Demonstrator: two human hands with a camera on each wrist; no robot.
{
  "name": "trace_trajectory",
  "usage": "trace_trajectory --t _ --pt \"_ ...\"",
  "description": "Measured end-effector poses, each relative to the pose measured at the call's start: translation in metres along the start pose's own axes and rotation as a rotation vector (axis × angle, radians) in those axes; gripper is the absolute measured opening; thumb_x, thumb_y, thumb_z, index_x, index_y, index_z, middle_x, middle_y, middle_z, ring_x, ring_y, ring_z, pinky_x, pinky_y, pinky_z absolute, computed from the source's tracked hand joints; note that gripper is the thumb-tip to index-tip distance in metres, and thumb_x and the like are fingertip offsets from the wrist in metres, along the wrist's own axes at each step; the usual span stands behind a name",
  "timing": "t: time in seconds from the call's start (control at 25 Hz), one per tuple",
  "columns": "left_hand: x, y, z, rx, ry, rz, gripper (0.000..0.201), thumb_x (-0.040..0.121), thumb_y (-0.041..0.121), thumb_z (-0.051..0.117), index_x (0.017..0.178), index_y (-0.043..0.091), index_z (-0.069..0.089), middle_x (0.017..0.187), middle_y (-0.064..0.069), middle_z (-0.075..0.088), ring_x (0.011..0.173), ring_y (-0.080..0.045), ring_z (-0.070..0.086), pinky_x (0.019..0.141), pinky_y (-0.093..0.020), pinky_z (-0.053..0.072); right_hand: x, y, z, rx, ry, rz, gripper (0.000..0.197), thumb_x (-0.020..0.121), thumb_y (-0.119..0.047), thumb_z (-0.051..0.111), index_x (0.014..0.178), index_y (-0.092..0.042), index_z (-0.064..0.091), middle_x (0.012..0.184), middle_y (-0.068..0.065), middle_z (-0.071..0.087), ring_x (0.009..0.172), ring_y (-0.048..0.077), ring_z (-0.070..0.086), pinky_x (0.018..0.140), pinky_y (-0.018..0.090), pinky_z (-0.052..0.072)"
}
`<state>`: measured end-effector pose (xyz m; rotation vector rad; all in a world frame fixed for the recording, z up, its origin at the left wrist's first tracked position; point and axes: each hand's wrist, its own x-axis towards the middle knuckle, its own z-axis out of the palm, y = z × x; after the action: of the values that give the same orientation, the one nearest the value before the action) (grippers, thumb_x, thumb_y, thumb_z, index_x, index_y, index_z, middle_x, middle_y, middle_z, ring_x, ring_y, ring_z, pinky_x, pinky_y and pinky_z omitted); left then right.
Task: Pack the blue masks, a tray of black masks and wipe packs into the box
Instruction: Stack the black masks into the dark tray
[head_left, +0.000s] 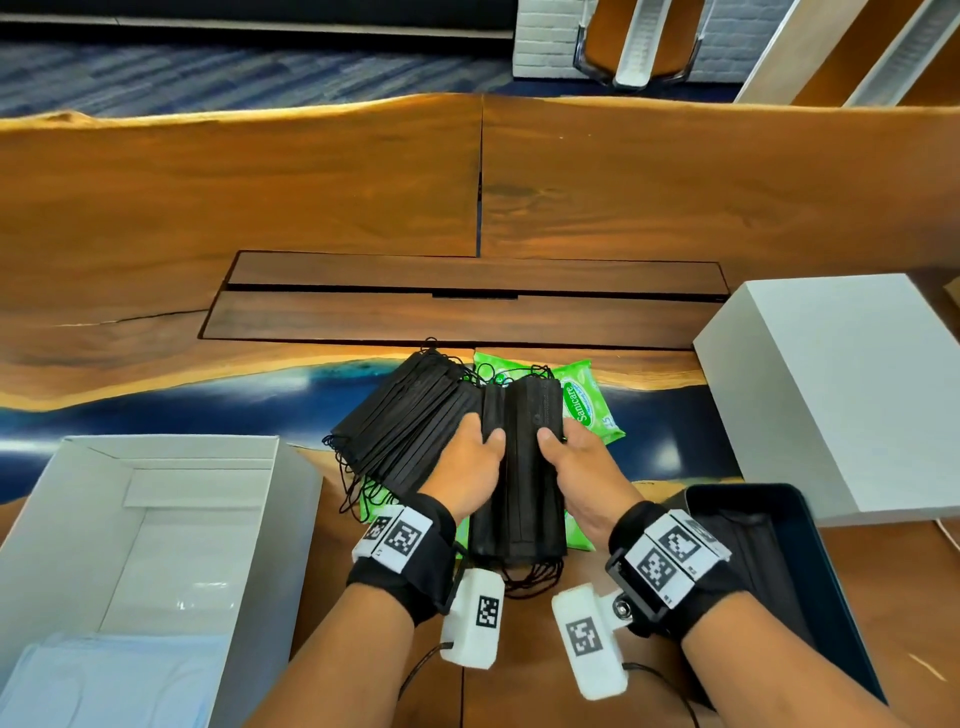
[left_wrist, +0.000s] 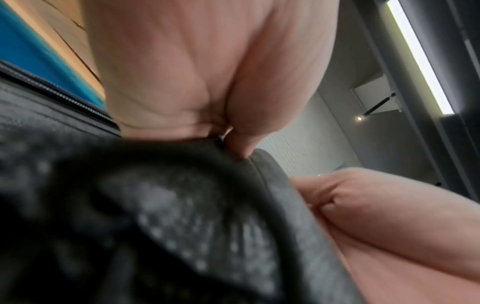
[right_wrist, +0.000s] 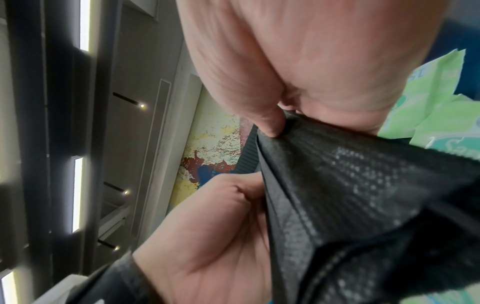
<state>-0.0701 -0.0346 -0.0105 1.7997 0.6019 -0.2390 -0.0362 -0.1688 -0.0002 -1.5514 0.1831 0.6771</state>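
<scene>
Both hands hold one stack of black masks (head_left: 522, 467) (right_wrist: 363, 185) (left_wrist: 182, 216) at the table's middle. My left hand (head_left: 475, 462) grips its left side, thumb on top. My right hand (head_left: 569, 462) grips the right side the same way. A second, fanned pile of black masks (head_left: 405, 415) lies just left of it. Green wipe packs (head_left: 587, 402) (right_wrist: 439, 102) lie under and behind the masks. The white box (head_left: 41, 519) stands open at the left with blue masks (head_left: 104, 680) in its near end. A dark tray (head_left: 810, 561) sits at the right.
A white box lid (head_left: 841, 384) lies at the right, behind the tray. A dark inset panel (head_left: 467, 301) runs across the wooden table beyond the masks. The table's far edge borders blue carpet (head_left: 234, 67).
</scene>
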Motion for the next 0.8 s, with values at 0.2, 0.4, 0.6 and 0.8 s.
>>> trace_trajectory --t 0.2,0.4,0.6,0.8 --pt "0.007 -0.003 -0.006 -0.528 0.125 -0.138 0.018 0.103 0.015 0.041 0.114 0.012 0.055 0.117 -0.013 0.064 0.107 -0.027 0.062 0.097 -0.053 0.049 -0.005 -0.006 -0.007 0.06 -0.037 0.021 0.017 0.092 -0.014 0.065 0.103 -0.005 0.057 0.102 0.02 0.071 0.092 0.029 0.07 0.084 0.046 0.058" --pt "0.004 0.002 -0.014 -0.972 0.107 -0.121 0.028 0.099 -0.006 0.04 0.122 0.005 0.053 0.125 -0.017 0.062 0.117 -0.033 0.058 0.1 -0.057 0.046 -0.022 0.005 -0.017 0.095 -0.063 0.085 0.014 0.085 -0.002 0.069 0.099 -0.005 0.064 0.09 0.013 0.072 0.067 0.02 0.069 0.053 0.028 0.058" --pt "-0.008 -0.003 -0.025 -0.98 0.002 -0.144 0.04 0.086 -0.018 0.051 0.117 0.008 0.053 0.115 -0.016 0.067 0.108 -0.033 0.064 0.08 -0.057 0.056 -0.009 -0.004 -0.037 0.436 0.128 0.058 0.022 0.084 -0.01 0.07 0.105 -0.008 0.067 0.097 0.014 0.073 0.082 0.025 0.069 0.077 0.044 0.058" --pt "-0.015 -0.002 -0.021 -0.942 -0.069 -0.16 0.03 0.087 -0.005 0.061 0.112 0.01 0.055 0.114 -0.019 0.067 0.103 -0.033 0.066 0.077 -0.057 0.057 -0.011 -0.001 -0.026 0.36 0.171 0.054 0.027 0.083 -0.01 0.073 0.109 -0.006 0.068 0.1 0.016 0.074 0.082 0.028 0.071 0.07 0.038 0.06"
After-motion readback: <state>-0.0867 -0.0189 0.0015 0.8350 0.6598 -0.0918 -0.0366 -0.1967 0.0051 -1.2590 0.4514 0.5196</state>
